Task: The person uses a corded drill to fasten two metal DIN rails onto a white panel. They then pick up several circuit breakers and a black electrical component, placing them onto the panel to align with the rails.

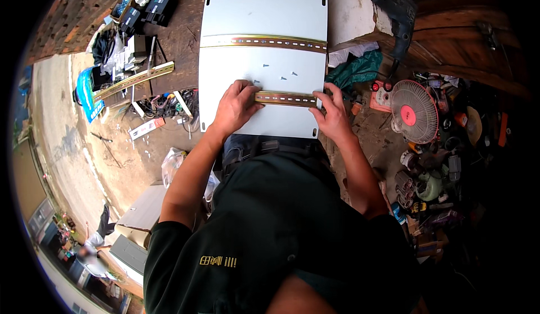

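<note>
A white metal mounting plate point(236, 21) with slots at its corners lies in front of me. Across its upper part runs a long yellowish slotted DIN rail point(264, 42). Lower down, a shorter slotted DIN rail point(285, 98) rests on the plate, roughly parallel to the long one. My left hand point(235, 109) grips the short rail's left end between thumb and fingers. At its right end my right hand point(334, 115) pinches it by the plate's right edge. Several small screws point(283, 78) lie loose between the two rails, one close to my left fingertips.
The plate's far part rests on a brown workbench point(180, 38). Another slotted rail point(140, 79) and black electrical parts point(156, 10) lie at left. Power tools point(396, 16) are at the back and right. A pink fan point(414, 114) stands right, above clutter. A person point(93, 258) is far left.
</note>
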`<state>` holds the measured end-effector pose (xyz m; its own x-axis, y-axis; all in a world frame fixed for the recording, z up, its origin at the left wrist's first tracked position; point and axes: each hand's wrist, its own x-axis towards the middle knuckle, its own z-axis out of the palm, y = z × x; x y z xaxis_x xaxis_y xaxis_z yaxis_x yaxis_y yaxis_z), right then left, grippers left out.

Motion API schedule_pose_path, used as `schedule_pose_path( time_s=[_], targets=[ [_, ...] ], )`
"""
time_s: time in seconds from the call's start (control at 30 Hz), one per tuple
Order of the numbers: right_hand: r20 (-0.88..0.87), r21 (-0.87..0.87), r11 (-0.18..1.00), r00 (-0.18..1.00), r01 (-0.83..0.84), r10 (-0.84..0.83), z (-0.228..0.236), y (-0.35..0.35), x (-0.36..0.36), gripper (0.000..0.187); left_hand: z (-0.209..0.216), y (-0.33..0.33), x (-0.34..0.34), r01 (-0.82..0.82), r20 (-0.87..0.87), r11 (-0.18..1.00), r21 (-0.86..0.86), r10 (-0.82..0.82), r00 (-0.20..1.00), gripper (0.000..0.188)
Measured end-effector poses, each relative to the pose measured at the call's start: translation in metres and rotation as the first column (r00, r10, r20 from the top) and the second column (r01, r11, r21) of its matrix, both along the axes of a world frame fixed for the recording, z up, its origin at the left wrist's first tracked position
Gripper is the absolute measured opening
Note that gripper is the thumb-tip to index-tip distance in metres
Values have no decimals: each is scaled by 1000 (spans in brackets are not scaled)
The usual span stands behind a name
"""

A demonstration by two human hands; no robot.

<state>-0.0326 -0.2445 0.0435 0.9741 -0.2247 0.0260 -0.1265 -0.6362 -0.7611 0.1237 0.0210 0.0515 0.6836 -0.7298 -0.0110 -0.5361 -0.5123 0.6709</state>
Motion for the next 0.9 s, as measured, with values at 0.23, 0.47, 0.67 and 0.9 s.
schedule_pose_path(
  time_s=[0.23,0.47,0.67,0.9],
  targets=[
    [7,5,1000,1000,-9,9,0,0,1,46,0,0,0,-4,17,1000,-29,4,1000,47],
    [-4,1,1000,1000,-17,17,-3,-2,0,47,0,0,0,-1,16,1000,1,1,1000,47],
    [-1,-51,999,1000,-12,12,8,-5,2,53,5,-1,0,-2,8,1000,-6,2,1000,49],
    [176,59,989,973,139,-147,39,-22,30,49,13,10,0,-150,-123,986,-73,141,982,46]
  ],
)
